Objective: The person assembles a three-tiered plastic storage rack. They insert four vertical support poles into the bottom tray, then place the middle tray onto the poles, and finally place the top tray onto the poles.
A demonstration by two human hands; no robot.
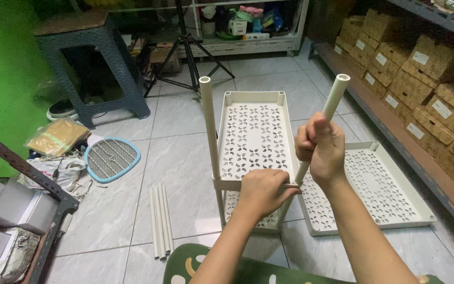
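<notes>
Nearest the lens, at 6 o'clock: a green cushion with pale shapes (pixel 211 268), both forearms rising over it.

Left hand (pixel 261 190), centre frame: fingers curled over the near rim of the upper shelf tray (pixel 253 134), at its right-hand corner, pressing down. Closed on the rim.

Right hand (pixel 321 150), at 2 o'clock from the left: fist wrapped round a cream plastic tube (pixel 333 100), which leans up and to the right. The tube's lower end meets the tray corner just beside the left hand; whether it is fully seated in the socket cannot be told.

Progress, as I judge it: a second tube (pixel 207 123) stands upright at the tray's near-left corner, apparently fitted. A lower tray (pixel 261 223) shows beneath the upper one, so one level looks built. The far corner sockets of the upper tray are open, no tubes in them.

Left to use: a bundle of spare tubes (pixel 161 221) on the floor tiles at 8 o'clock, and a loose third tray (pixel 390 184) lying flat at 4 o'clock.

Surroundings: racket-shaped swatter with blue rim (pixel 111 159) at 9 o'clock; grey plastic stool (pixel 88 52) at 11; tripod (pixel 187 47) at 12; cardboard boxes (pixel 416 68) on shelving at 2.
</notes>
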